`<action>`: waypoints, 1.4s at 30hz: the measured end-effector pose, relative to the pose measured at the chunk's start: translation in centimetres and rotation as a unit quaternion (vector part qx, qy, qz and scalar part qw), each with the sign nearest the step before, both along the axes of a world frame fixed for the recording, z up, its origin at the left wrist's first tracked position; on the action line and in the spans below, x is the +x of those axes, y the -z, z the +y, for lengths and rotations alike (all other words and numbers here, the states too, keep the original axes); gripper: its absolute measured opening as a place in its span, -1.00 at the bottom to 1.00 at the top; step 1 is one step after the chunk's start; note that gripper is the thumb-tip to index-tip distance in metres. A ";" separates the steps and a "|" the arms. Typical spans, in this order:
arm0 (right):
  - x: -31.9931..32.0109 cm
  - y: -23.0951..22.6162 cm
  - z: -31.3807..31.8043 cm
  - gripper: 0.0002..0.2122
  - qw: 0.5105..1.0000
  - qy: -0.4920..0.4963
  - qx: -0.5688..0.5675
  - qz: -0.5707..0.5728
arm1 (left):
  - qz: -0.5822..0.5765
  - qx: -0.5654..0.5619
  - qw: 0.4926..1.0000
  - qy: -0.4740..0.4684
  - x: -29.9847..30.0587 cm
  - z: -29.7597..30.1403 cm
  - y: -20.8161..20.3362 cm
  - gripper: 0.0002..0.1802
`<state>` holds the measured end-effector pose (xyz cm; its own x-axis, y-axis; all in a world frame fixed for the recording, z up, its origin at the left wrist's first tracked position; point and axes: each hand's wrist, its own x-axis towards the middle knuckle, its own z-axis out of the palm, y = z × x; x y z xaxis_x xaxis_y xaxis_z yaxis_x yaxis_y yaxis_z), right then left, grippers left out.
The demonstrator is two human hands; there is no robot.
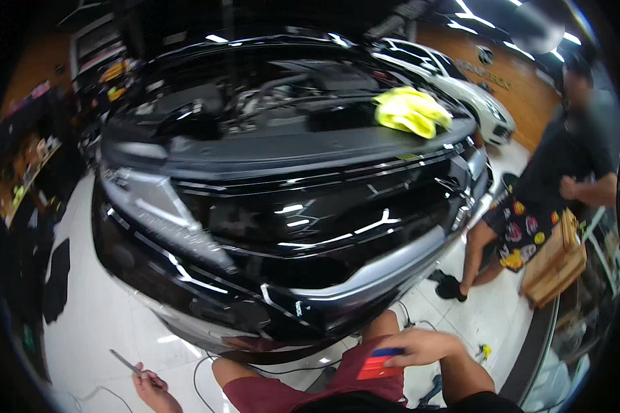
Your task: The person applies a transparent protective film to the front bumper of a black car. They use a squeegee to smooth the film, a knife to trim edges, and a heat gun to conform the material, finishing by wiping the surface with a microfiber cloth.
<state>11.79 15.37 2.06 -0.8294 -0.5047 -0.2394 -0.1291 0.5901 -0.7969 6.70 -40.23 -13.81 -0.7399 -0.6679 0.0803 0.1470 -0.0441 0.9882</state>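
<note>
I face the front of a black car (289,227) with its bonnet open. My left hand (151,387) is low at the left, closed around a thin grey knife-like tool (124,361) that points up and left over the white floor. My right hand (420,346) rests on my thigh in maroon shorts, fingers closed on a red and blue flat card-like squeegee (377,365). Both hands are apart from the bumper (365,279), which is just above them.
A yellow cloth (412,110) lies on the engine bay's front edge. A person in a dark shirt (565,172) stands at the right beside a wooden stool (556,265). A white car (461,86) is parked behind. Cables trail on the floor (103,310); shelves stand at the left.
</note>
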 end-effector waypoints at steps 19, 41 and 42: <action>3.6 6.9 8.9 -0.68 0.814 0.380 -0.330 0.291 | 0.159 -0.350 0.604 0.698 -0.6 50.1 -14.8 -0.37; 3.3 14.5 20.1 -0.78 0.719 0.558 -0.406 0.076 | 0.373 -0.776 0.320 0.395 -17.1 59.4 -30.8 -0.73; 3.1 14.8 20.3 -0.78 0.722 0.563 -0.397 0.070 | 0.375 -0.776 0.321 0.393 -16.9 58.8 -31.0 -0.70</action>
<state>14.92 35.62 -12.79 -0.8089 0.5758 -0.1190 -0.0368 -0.2515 -0.9672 -10.23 18.59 17.22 -0.0149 0.9759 0.2178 0.9157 0.1008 -0.3891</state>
